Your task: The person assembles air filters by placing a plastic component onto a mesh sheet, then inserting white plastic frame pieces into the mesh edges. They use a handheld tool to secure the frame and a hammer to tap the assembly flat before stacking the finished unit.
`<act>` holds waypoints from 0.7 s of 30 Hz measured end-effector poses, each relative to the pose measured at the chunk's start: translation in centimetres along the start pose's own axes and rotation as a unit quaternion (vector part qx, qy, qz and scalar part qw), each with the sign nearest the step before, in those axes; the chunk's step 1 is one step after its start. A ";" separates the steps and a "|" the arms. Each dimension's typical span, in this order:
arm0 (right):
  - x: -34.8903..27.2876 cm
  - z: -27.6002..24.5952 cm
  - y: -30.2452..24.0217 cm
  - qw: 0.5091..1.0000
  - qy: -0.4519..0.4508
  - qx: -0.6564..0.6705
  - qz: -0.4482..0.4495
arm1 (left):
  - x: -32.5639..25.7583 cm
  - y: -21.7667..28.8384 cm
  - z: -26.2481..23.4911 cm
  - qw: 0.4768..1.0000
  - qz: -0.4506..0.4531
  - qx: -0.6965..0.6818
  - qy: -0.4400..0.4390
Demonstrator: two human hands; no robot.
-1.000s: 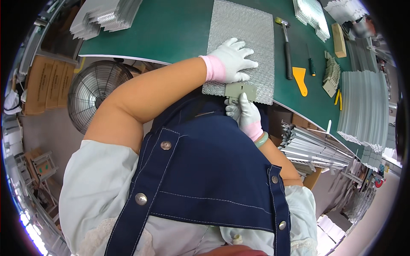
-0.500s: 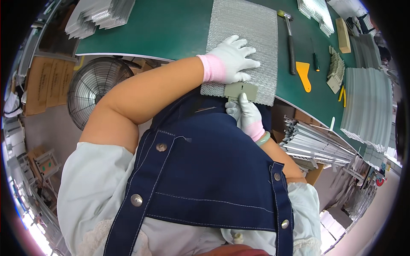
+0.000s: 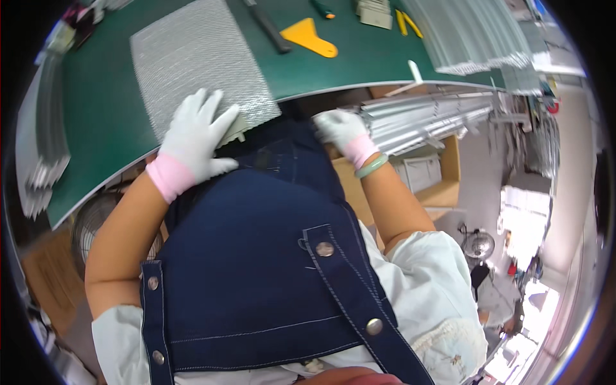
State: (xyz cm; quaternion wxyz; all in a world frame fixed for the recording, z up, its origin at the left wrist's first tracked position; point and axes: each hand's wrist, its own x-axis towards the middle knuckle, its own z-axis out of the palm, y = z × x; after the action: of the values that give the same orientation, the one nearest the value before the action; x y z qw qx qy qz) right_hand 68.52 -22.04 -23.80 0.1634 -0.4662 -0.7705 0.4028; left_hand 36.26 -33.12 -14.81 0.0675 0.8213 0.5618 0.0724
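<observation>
A silver, honeycomb-textured panel (image 3: 199, 54) lies on the green table, its near end at the table's front edge. My left hand (image 3: 196, 138), in a white glove with a pink cuff, rests on that near end with its fingers spread. A small beige plate (image 3: 235, 131) pokes out between its forefinger and thumb, partly covered by the hand. My right hand (image 3: 343, 131), gloved alike, is off the table, beside a bundle of long metal strips (image 3: 433, 119) under the tabletop. Its fingers look bent but are blurred, and nothing shows in them.
Beyond the panel lie a black-handled hammer (image 3: 269, 27), a yellow scraper (image 3: 311, 38), a green-handled screwdriver (image 3: 324, 9), beige pieces (image 3: 375, 14) and yellow-handled pliers (image 3: 409, 24). Silver panels are stacked at right (image 3: 475, 35) and left (image 3: 42, 122). A floor fan (image 3: 90, 234) stands below the table.
My view has swung to the right. My right hand has let go of the beige plate and moved right toward the metal strips. My left hand stays on the panel, now beside the plate.
</observation>
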 end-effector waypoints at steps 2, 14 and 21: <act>-2.0 -4.1 6.9 0.929 0.287 -0.090 0.217 | 1.5 -1.0 1.1 1.000 0.014 0.014 0.005; -6.6 -6.7 17.4 0.806 0.362 -0.055 0.465 | 3.7 -0.4 0.6 0.996 -0.037 0.070 0.028; -8.1 -4.7 23.4 0.785 0.423 0.113 0.438 | -0.1 -2.8 0.5 0.997 -0.005 -0.021 0.080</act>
State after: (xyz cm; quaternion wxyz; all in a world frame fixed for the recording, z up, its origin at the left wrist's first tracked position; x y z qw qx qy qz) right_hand 89.34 -21.04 -37.97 0.3304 -0.8555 -0.2861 0.2778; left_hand 33.73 -32.22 -15.89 0.0399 0.8088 0.5675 0.1490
